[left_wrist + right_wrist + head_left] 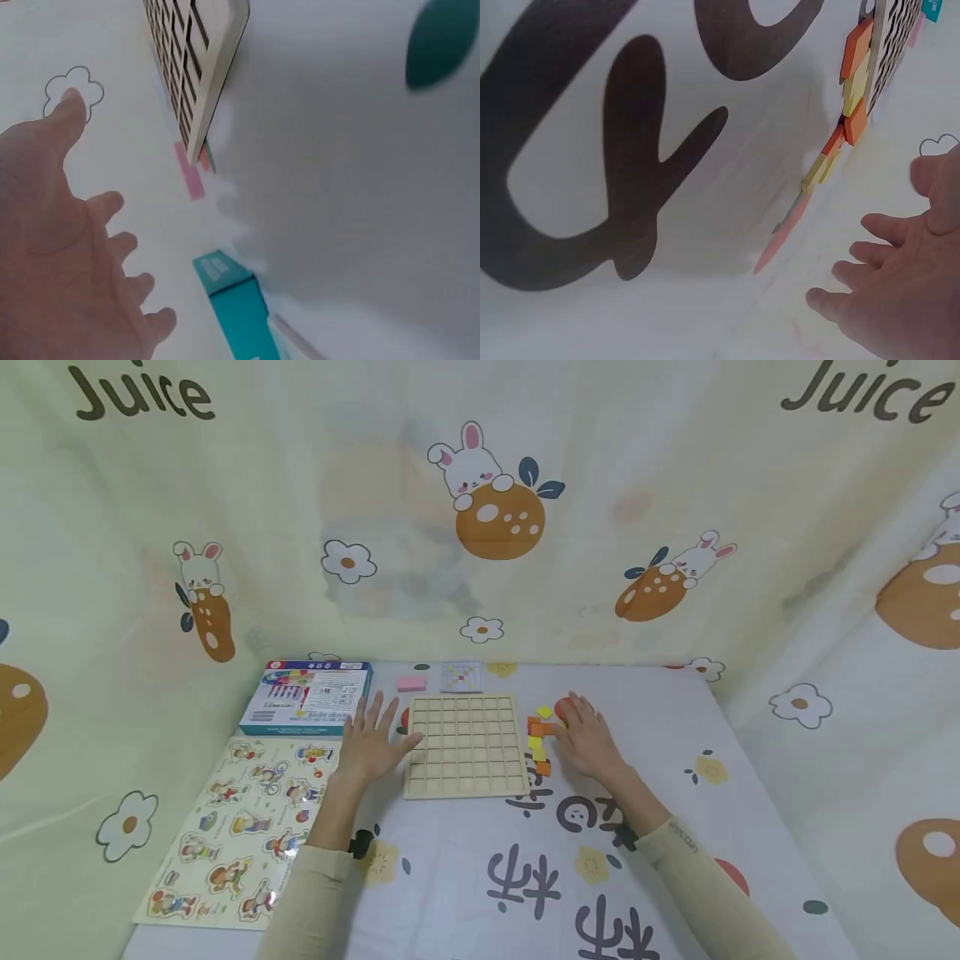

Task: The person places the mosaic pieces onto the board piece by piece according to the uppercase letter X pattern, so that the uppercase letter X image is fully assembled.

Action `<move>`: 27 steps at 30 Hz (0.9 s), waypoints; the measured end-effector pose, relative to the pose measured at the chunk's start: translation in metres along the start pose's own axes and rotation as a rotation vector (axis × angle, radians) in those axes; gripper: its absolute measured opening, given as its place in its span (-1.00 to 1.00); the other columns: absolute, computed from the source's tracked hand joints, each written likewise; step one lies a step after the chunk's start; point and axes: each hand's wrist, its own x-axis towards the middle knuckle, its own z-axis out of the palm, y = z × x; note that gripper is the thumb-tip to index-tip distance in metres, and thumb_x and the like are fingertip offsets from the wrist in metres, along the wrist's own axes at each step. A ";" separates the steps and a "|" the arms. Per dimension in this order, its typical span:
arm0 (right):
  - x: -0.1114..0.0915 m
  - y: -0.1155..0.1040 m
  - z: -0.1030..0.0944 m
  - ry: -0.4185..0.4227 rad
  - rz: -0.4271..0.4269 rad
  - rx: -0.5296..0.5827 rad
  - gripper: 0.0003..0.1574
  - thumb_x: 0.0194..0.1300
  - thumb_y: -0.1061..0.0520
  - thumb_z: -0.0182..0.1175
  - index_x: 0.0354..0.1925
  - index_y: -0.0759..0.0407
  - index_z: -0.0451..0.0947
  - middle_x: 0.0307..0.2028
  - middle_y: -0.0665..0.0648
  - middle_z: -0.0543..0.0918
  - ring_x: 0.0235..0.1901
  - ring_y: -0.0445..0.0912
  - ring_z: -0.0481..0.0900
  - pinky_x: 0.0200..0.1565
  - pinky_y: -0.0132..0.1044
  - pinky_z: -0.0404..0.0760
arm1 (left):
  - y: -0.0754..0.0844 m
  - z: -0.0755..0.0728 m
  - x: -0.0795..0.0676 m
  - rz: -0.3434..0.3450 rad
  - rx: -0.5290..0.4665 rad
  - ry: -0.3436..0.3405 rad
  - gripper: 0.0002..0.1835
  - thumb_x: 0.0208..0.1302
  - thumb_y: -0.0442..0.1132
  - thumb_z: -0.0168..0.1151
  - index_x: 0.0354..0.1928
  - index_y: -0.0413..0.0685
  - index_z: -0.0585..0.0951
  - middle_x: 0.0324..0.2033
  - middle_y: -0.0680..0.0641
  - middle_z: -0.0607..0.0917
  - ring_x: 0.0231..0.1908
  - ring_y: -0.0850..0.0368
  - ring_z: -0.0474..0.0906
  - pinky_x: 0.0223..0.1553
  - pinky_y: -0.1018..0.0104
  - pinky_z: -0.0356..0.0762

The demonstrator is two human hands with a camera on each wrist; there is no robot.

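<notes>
Right grip [588, 735], fingers loosely spread, holds nothing; flat orange and yellow square tiles [538, 753] just left of it, row running toward far edge of table [667, 718], beside pale wooden grid board [461, 792]; left grip [372, 747], spread wide, empty, by board's left edge, farther off. Cream fabric backdrop [585, 577] reads "Juice"; print on blue-white cardboard box [333, 693] illegible

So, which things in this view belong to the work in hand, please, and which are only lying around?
Likely part of the work:
wooden grid board
orange and yellow tiles, beside its right edge
perhaps the patterned card behind it

Apparently just lying about:
pink rectangular piece
box
sheet of cartoon figures
</notes>
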 end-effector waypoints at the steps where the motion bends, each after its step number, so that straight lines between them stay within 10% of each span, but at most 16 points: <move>1: 0.000 0.001 0.000 0.002 0.000 0.007 -0.21 0.63 -0.04 -0.03 0.53 0.47 0.16 0.58 0.46 0.10 0.56 0.36 0.06 0.50 0.36 0.10 | 0.001 0.002 0.001 0.003 0.004 -0.006 -0.01 0.46 0.42 0.00 0.69 0.03 0.00 0.67 -0.20 -0.16 0.62 -0.34 -0.36 0.55 -0.37 -0.31; 14: 0.014 0.007 0.006 -0.060 0.137 0.013 -0.46 0.48 0.14 0.23 0.26 0.48 0.51 0.26 0.48 0.52 0.26 0.36 0.48 0.34 0.22 0.46 | 0.004 0.023 0.004 0.027 -0.040 -0.209 0.35 0.12 0.44 0.42 0.65 -0.25 -0.03 0.63 -0.30 0.02 0.63 -0.31 -0.23 0.57 -0.30 -0.21; 27: 0.027 0.019 0.004 -0.050 0.178 0.120 -0.65 0.37 0.24 0.32 0.06 0.40 0.67 -0.06 0.33 0.72 -0.03 0.21 0.65 0.08 0.10 0.68 | 0.012 0.026 0.002 0.075 -0.026 -0.264 0.64 -0.29 0.38 0.69 0.64 -0.33 -0.09 0.63 -0.34 -0.06 0.63 -0.30 -0.23 0.59 -0.21 -0.20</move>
